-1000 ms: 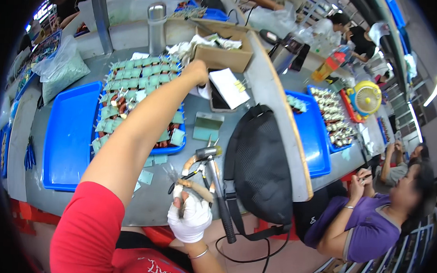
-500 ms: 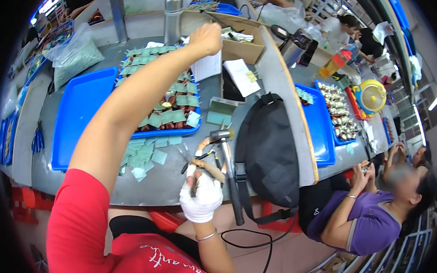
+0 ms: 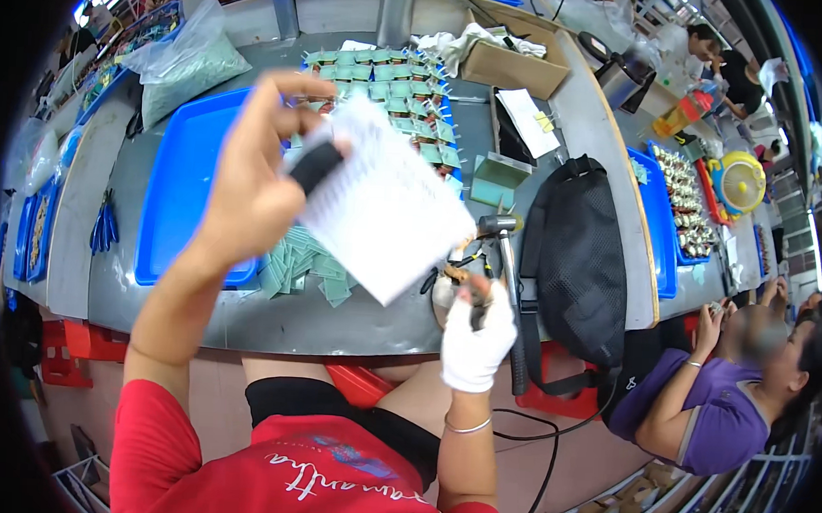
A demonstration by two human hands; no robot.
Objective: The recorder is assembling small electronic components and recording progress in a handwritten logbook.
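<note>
Head view, looking down: the person's bare left hand (image 3: 258, 181) pinches a white, rectangular sheet of paper (image 3: 393, 205) between its fingers, above the grey-topped workbench (image 3: 234, 320). A black band wraps one finger. Both hand and sheet are blurred by motion.

The sheet hides part of the packed rows of pale green square plates (image 3: 387, 75) behind it; the hand covers one side of a shallow blue plastic tray (image 3: 180, 187). Just below, loose pale green squares (image 3: 305, 261) lie scattered on the bench.

The right hand (image 3: 478, 349), in a white glove, has curled fingers near the bench's front edge; whether they grip anything I cannot tell. Just beside it lies a metal-headed hammer with a black grip (image 3: 520, 353), then a bulky black mesh bag (image 3: 576, 250) crowding the space before a pale, wood-edged partition (image 3: 602, 178).

Farther back stand an open brown cardboard box (image 3: 518, 70) and a silver metal flask (image 3: 397, 17). Beyond the partition sits a co-worker in a purple shirt (image 3: 720, 417).
</note>
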